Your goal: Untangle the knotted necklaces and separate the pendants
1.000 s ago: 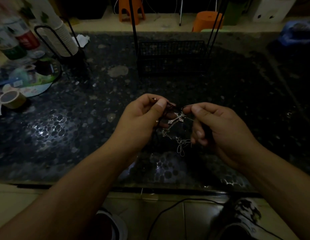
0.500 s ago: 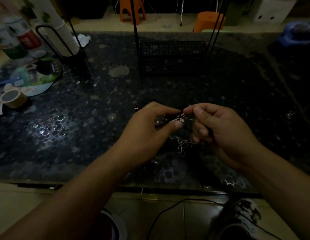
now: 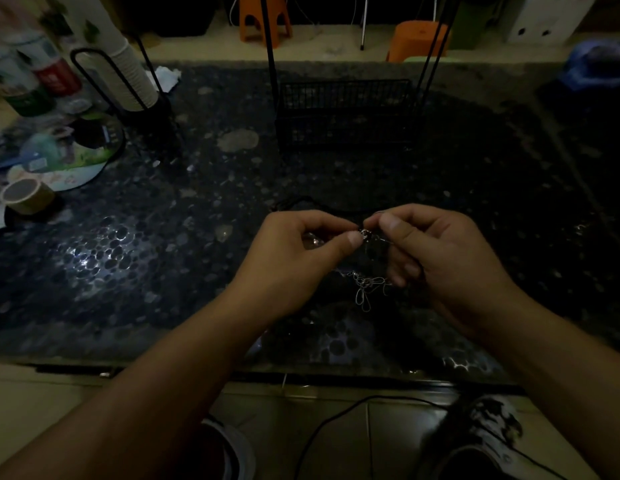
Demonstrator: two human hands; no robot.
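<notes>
a black cable [image 3: 336,420] is seen on the tiled floor nearest the viewer, below the edge of the pebble-patterned desk [image 3: 135,271]. above the desk, the tangled silver chains [image 3: 365,285] are suspended between the two hands. the left hand [image 3: 301,254] is curled, with its thumb and forefinger pinched on the small silver pendant [image 3: 365,234]. the right hand [image 3: 436,251] is curled likewise, with its fingers pinched on the chains just beside the pendant. farther back, a tape roll [image 3: 26,195], a black wire basket [image 3: 343,112] and a stack of paper cups [image 3: 128,71] are seen.
</notes>
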